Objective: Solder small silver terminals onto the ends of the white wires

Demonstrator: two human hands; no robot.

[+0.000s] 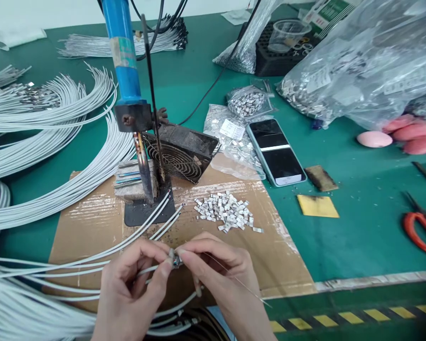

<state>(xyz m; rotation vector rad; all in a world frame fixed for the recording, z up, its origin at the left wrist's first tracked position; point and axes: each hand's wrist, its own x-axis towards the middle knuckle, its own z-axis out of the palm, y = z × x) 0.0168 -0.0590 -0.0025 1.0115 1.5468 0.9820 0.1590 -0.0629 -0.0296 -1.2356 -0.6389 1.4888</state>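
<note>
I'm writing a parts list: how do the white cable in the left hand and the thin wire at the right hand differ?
The white cable is much thicker than the thin wire. The white cable is in the left hand; the thin wire slants across the right hand. Both look pale.

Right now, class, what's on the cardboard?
The cardboard bears small metal pieces and a black base, with white cables across it; whatever the left hand and right hand cover is hidden.
</note>
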